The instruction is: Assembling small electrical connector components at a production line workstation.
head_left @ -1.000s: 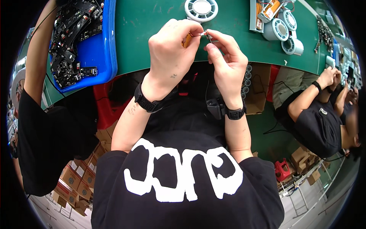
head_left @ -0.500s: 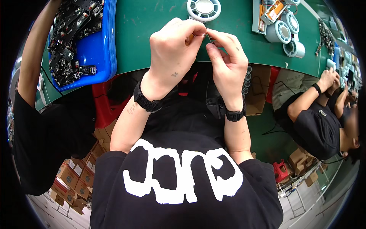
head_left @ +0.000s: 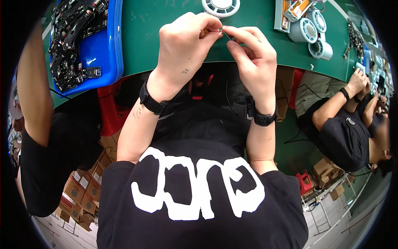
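Observation:
Both my hands are raised over the near edge of the green table (head_left: 166, 14), fingertips almost meeting. My left hand (head_left: 180, 47) is closed in a pinch; a bit of orange shows between its fingers, but most of what it holds is hidden. My right hand (head_left: 257, 58) pinches a thin dark piece (head_left: 226, 35), seen nearly edge-on, between thumb and forefinger. Its far end reaches the left fingertips. Just beyond them, a white round housing with a slotted rim (head_left: 221, 6) sits on the table, partly cut off by the upper edge of the view.
At left, a blue tray (head_left: 117, 62) holds a heap of black circuit boards (head_left: 68, 39). Several white cylindrical housings (head_left: 305, 31) lie at right, beside a metal-framed part with orange pieces (head_left: 297, 10). A person's arm (head_left: 35, 87) is at left; another person (head_left: 342, 124) works at right.
My hands have shifted slightly up and my right wrist has swung outward to the right. The thin dark piece now slants more between the fingertips. The person's arm at left has moved lower.

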Demonstrator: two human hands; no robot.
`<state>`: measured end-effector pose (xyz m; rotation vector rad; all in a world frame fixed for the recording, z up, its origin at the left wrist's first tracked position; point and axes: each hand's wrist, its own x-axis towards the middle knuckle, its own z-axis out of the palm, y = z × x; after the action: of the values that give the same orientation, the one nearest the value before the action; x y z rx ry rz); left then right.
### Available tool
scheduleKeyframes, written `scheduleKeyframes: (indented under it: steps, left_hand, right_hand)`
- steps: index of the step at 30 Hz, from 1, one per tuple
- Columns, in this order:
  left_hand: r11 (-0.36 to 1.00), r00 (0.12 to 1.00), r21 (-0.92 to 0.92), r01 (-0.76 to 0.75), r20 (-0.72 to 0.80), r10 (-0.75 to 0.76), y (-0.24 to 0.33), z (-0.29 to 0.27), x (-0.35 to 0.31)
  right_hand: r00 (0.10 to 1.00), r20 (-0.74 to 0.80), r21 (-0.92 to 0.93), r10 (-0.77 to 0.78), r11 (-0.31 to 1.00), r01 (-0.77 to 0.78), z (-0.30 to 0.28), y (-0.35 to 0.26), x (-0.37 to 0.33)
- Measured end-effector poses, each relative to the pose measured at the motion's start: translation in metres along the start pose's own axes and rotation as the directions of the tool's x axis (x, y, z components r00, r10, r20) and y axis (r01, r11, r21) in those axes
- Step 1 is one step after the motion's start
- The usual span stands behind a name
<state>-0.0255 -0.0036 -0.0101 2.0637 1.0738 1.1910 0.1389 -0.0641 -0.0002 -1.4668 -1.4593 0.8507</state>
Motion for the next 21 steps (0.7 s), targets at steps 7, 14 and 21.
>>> scheduleKeyframes:
  steps: [7,14,21]
  left_hand:
    - [0.997,0.998,0.058,-0.055,0.033,0.053,-0.002,-0.001,0.001]
    - [0.996,0.995,0.02,-0.088,0.044,0.087,-0.002,-0.006,0.006]
    - [0.989,0.995,0.145,0.019,-0.097,-0.005,0.001,-0.014,-0.004]
  right_hand:
    - [0.999,0.015,-0.023,-0.032,0.999,0.032,-0.005,0.0,0.005]
    - [0.994,0.014,0.035,-0.105,0.994,0.104,-0.005,0.007,0.01]
    - [0.946,0.107,0.435,0.307,0.841,-0.322,0.0,-0.005,0.008]
